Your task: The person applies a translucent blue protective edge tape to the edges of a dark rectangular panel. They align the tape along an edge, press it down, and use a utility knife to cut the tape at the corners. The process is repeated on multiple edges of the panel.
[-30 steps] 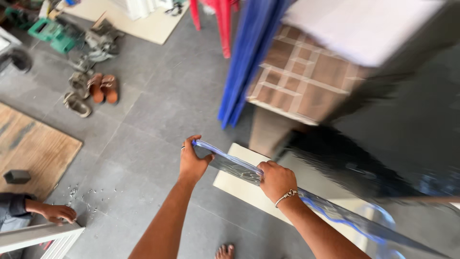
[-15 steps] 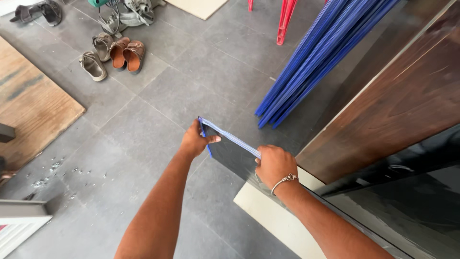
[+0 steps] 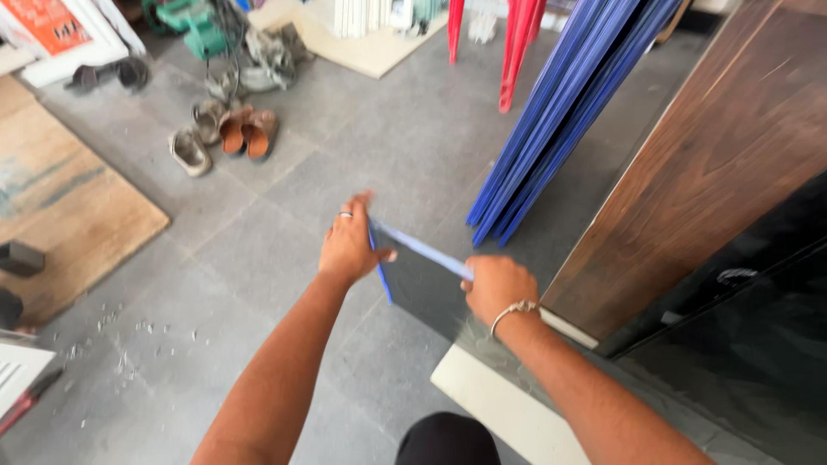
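Note:
Both my hands hold a large glossy black panel with a blue-edged top, standing on edge over the grey floor. My left hand, with a ring on one finger, grips the panel's near upper corner. My right hand, a bracelet at its wrist, clasps the blue top edge further right. The panel's dark face runs off toward the lower right and mirrors the floor. A white board lies flat on the floor under the panel's lower part.
A brown wood-grain board leans at the right. Blue strips and red poles lean behind it. Sandals lie on the tiles at upper left, near a tan mat and a green machine. Small debris is scattered at left.
The view has shifted, so shoes and mat now sit lower in the frame. My hands keep their grip on the panel, now a bit closer together near its corner.

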Available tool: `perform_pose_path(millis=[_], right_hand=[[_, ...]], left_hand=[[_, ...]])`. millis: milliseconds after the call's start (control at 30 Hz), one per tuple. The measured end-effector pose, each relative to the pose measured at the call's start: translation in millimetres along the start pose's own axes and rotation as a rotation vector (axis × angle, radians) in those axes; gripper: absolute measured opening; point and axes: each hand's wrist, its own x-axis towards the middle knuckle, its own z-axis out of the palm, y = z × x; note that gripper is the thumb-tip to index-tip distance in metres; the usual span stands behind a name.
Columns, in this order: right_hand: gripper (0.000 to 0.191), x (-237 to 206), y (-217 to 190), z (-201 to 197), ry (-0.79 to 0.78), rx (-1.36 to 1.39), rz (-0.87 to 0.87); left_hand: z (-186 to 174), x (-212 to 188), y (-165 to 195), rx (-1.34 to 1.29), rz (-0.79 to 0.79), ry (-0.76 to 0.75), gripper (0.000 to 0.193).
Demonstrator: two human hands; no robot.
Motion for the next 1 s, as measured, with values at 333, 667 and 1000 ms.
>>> perform_pose_path(millis=[333,667,1000], right_hand=[[0.018,-9.1,34.5,0.3,0.020,0.218,0.070],[0.033,-97.3,188.0,-75.7,-0.239,0.394,0.339],[0.029,-113.1,193.6,-90.5,-0.153,0.308,0.464]], left_hand=[[4.6,10.7,-11.9,0.383,0.344,-0.124,0.080],[-4.3,4.2,-30.9,0.548,0.636,-0.092,0.066],[1.4,9.8,20.5,0.434,0.451,-0.362,0.061]])
